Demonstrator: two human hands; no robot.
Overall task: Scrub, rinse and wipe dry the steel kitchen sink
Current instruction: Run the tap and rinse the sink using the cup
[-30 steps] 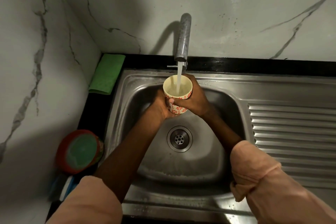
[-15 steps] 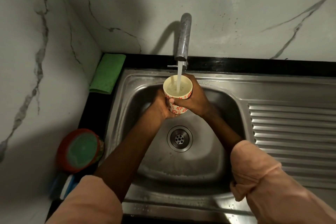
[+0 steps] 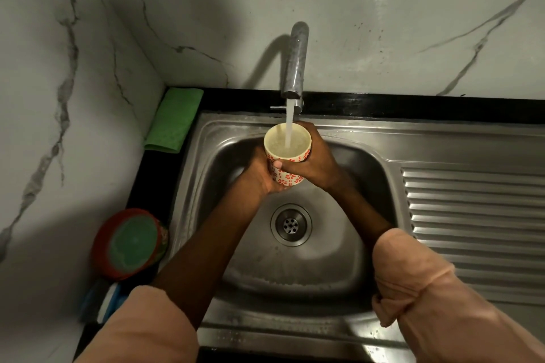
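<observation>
Both hands, left hand (image 3: pixel 259 174) and right hand (image 3: pixel 312 165), fingers curled round patterned cup (image 3: pixel 287 153) at centre frame, under running tap (image 3: pixel 295 62), above sink (image 3: pixel 295 268). Keep upright; stop before overflow, then pour along basin walls.

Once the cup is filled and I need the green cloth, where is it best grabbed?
Take the cloth by its near short edge, coming from above and from the sink side. It lies flat on the black ledge, its left side close against the wall, so only the sink side leaves room for fingers.
</observation>
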